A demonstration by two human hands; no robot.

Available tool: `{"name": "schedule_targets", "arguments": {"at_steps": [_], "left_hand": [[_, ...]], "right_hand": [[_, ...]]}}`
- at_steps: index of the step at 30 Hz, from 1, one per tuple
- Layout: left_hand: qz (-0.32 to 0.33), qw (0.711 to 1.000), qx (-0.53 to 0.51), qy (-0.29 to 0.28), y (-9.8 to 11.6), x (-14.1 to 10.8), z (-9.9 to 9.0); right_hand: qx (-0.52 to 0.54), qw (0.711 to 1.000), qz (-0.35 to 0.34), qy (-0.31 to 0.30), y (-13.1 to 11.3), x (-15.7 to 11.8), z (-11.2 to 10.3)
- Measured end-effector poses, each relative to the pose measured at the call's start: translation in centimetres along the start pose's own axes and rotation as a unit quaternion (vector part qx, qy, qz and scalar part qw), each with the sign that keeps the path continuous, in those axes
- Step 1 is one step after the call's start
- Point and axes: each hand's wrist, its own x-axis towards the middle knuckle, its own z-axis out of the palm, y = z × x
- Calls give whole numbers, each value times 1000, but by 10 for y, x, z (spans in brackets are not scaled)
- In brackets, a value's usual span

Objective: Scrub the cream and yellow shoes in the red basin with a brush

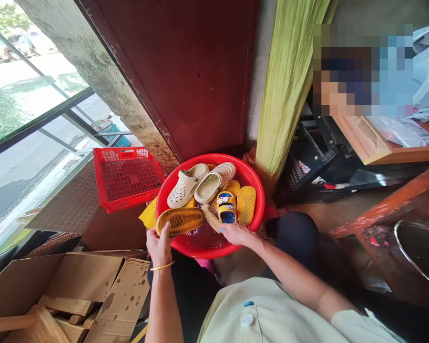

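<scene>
Holding a yellow slipper (179, 221) sole up in our left hand (159, 247), we bend over a red plastic basin (214, 156) set on the floor beside a dark red door (186, 71). Our left thumb and fingers (153, 236) close on the slipper's edge, holding it above the water (196, 243) with its ridged tread facing upward, apparently to keep that surface exposed. Our right hand (238, 234) reaches across the near rim to a pale-bristled scrub brush (210, 217), just beside the slipper. The hand covers part of the brush, so we cannot tell whether it is closed around it. Two white clogs (186, 186), a yellow-and-blue child's slide (227, 207) and a second yellow slipper (246, 205) lie heaped toward the far side of the basin, which seems to leave the near side open for our hands. A gold bangle (162, 266) circles our left wrist. A red plastic crate (128, 178) sits beyond the basin toward the window, apparently put aside within reach, while an open cardboard box (57, 286) with stained flaps stands at our left. An olive-green curtain (289, 81) hangs at the right of the door.
</scene>
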Motion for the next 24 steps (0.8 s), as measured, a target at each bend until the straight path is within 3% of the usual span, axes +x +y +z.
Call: {"name": "schedule_targets", "arguments": {"at_steps": [3,6,11,13,19,24], "left_hand": [[-86,996,-20,-3,-1,-1,7],[-148,982,-110,-29,-1,-10,21],[-177,966,-171,-83,3,-31,39],[-184,963,-177,-79,4,-34,36],[-172,959,-214,-73,12,-28,10],[-206,952,-216,-67,24,-34,14]], "right_hand": [[11,1000,-12,-8,2,-1,-4],[24,998,-47,21,-9,-8,1],[-26,992,-102,68,-42,-20,17],[-48,992,-95,61,-42,-19,16],[-74,996,10,38,-12,-9,-5],[-74,990,-93,72,-41,-22,3]]}}
